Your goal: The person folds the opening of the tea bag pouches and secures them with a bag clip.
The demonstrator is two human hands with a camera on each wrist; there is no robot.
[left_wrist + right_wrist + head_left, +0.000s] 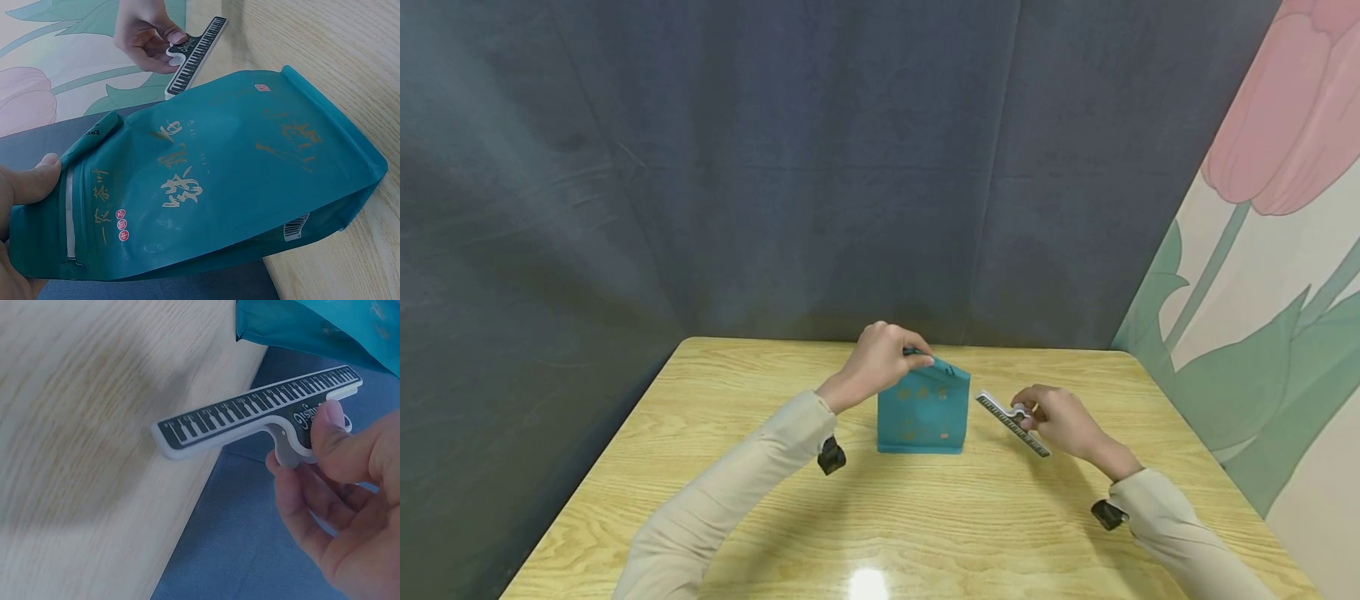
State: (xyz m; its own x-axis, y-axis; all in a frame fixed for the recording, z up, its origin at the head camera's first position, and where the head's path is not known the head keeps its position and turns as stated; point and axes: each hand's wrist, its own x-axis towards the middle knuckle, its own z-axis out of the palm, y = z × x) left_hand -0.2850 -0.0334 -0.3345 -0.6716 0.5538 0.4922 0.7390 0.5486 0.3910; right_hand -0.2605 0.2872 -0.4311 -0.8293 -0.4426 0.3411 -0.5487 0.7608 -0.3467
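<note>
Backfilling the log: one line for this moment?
left hand: pinches teal bag by top; right hand: holds piano-key clip; clip: apart from bag

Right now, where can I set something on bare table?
The table looks bare between its left edge and the left sleeve, and in front of the bag. It's crowded around the clip, between bag and right hand.

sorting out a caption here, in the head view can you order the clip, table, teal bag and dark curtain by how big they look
Largest to smallest, as they look in the head view:
1. dark curtain
2. table
3. teal bag
4. clip
</note>
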